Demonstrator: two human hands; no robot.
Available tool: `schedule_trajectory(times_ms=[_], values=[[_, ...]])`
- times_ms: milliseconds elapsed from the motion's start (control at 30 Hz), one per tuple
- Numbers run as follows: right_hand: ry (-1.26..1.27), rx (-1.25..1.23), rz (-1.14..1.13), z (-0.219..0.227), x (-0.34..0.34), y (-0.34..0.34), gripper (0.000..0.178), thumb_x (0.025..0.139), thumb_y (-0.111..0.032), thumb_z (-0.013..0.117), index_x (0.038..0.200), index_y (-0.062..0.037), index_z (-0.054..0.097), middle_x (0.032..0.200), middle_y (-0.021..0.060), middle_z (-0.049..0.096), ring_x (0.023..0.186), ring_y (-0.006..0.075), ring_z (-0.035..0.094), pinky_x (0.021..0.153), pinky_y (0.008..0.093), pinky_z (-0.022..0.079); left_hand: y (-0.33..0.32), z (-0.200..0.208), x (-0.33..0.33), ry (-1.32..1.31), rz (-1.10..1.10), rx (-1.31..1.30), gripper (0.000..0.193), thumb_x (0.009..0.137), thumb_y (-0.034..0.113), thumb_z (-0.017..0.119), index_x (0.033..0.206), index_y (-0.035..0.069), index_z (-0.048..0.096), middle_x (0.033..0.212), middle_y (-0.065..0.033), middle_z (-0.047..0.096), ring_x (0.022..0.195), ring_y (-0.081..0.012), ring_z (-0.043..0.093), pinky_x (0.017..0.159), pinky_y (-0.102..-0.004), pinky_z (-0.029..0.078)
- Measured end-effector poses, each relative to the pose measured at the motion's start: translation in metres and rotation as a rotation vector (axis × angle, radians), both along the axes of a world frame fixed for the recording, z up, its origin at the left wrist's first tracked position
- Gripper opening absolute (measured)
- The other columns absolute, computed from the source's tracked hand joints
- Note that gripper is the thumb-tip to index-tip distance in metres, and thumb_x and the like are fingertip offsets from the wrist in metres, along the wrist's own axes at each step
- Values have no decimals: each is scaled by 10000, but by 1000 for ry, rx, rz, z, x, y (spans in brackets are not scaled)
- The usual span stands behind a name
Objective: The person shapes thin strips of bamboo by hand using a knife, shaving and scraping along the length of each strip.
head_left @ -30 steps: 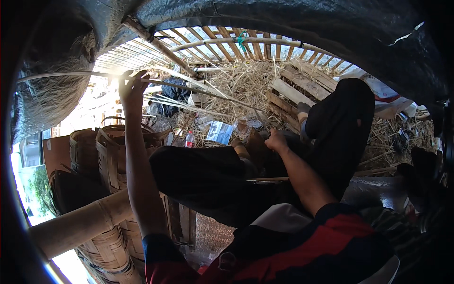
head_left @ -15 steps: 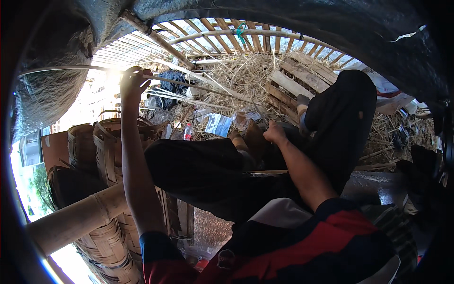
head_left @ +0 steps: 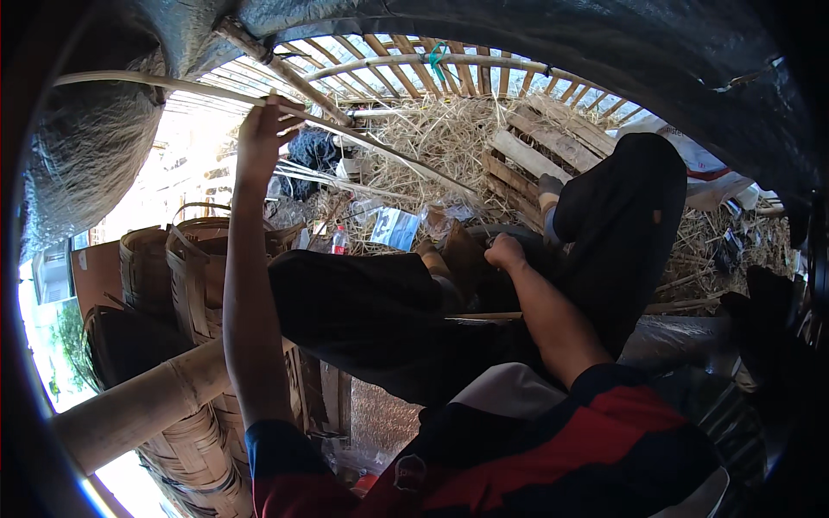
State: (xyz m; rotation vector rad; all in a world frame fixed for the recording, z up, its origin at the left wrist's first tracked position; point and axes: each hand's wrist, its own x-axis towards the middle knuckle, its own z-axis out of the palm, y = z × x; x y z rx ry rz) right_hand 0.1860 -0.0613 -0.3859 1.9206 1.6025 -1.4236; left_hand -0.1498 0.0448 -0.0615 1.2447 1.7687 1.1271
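Baskets [head_left: 186,259]: woven, stacked at the left of the frame, beside the raised arm.
Left hand [head_left: 262,138]: raised to the upper left, fingers closed around a long strip [head_left: 363,142].
Strip: runs from the upper left down toward centre; it could be snapped or slipped from the grip if pulled too sharply.
Right hand [head_left: 505,252]: at centre, fisted low by the knees; what is gripped cannot be told.
Straw [head_left: 449,142]: loose behind; the strip could be snagged there.

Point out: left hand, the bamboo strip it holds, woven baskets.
left hand [head_left: 263,134], head view, on the back of the hand.
bamboo strip [head_left: 155,80], head view, on its pale mid length left of the hand.
woven baskets [head_left: 186,276], head view, on one basket's side wall.
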Motion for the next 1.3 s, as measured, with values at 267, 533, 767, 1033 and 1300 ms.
schedule_trajectory(times_ms=[267,533,767,1033,1300], values=[[-13,11,17,14,12,-4,377,691,-122,569,994,102,565,862,238,663,820,318,672,771,387,524,-22,66,48,-108,221,805,394,1001,384,306,821,62,441,637,-17,358,544,-137,367,670,-417,512],[76,-60,-317,44,22,-5,450,688,-144,627,1046,96,499,729,181,648,600,255,648,568,351,521,-43,92,24,-190,393,1002,414,1010,364,299,669,138,363,593,34,301,499,-83,255,444,-232,248],[321,280,-554,126,29,4,428,734,-189,660,1053,32,482,675,118,597,523,233,594,484,355,475,-72,117,43,-214,416,898,334,1010,295,339,716,138,357,600,41,279,485,-76,217,405,-211,183],[473,387,-344,165,43,-3,407,711,-193,672,1023,8,507,960,212,595,937,378,576,812,417,440,-68,144,42,-60,581,885,302,998,218,367,721,96,364,606,15,297,496,-96,256,409,-217,246],[487,411,-333,162,49,8,364,711,-211,677,983,-20,529,905,173,596,879,352,586,771,405,439,-63,136,16,-150,402,839,209,980,204,388,854,39,412,676,-33,413,539,-129,339,450,-229,325]])
